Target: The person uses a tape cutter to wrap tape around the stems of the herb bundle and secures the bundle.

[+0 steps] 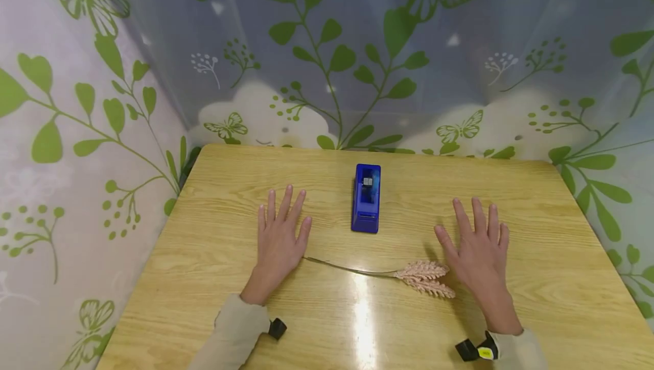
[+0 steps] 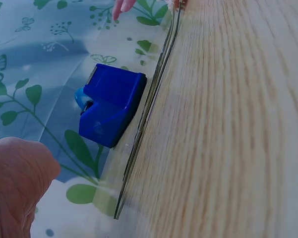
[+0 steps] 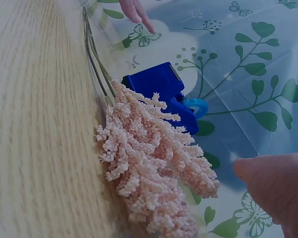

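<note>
A blue tape dispenser (image 1: 365,198) stands at the middle of the wooden table, with a light blue tape roll (image 3: 195,107) showing in the right wrist view. In front of it lies an artificial flower stem with pink beaded heads (image 1: 425,278), its thin stalk (image 1: 352,270) pointing left. My left hand (image 1: 281,240) rests palm down, fingers spread, close to the stalk's end. To the right of the flower heads, my right hand (image 1: 477,253) is palm down with spread fingers. Neither hand holds anything.
The wooden table (image 1: 204,302) meets a curtain (image 1: 327,63) printed with leaves and butterflies at its back edge. Similar fabric hangs on the left and right. Black straps with small devices (image 1: 277,329) sit at both wrists.
</note>
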{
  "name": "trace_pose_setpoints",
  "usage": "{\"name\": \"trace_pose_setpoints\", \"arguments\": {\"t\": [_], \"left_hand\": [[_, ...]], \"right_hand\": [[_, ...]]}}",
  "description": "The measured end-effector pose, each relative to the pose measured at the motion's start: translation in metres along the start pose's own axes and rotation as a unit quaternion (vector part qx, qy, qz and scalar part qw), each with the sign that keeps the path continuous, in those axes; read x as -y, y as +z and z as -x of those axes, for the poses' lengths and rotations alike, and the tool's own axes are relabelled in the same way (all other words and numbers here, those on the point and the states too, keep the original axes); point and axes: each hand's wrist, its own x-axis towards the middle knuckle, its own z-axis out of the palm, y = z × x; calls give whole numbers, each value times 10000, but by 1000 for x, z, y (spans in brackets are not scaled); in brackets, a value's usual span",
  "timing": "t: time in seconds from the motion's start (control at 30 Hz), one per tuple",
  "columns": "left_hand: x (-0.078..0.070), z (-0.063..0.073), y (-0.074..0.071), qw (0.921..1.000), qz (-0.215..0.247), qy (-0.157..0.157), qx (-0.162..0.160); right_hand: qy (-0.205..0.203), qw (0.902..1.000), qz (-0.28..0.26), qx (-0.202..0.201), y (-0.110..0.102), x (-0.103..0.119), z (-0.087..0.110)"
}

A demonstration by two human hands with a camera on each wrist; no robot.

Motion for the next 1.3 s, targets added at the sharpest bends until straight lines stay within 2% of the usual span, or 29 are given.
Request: {"name": "trace_pose_setpoints", "arguments": {"t": [0.27,0.5,0.8,0.97,1.1,1.2,1.3], "left_hand": [[-3,-3,3,9996,122,167,-187],[-19,-13,6,9984,224,517,108],[-38,-38,15,9925,534,1084,160],[-45,-59,25,9846,978,1389,408],[-49,-73,31,9780,1165,1621,600],[-51,-80,33,9736,1255,1765,726],[-52,-84,36,9708,1254,1853,865]], "right_hand": [[-33,9999,-49,162,2,4,-3],[-276,9989,-221,296,9,17,-5],[-647,9959,-340,539,22,48,-14],[-1187,9889,-808,393,31,69,-23],[-1501,9818,-1157,155,38,83,-33],[-1578,9794,-1257,71,41,90,-41],[-1452,9751,-1657,243,43,92,-47]]}}
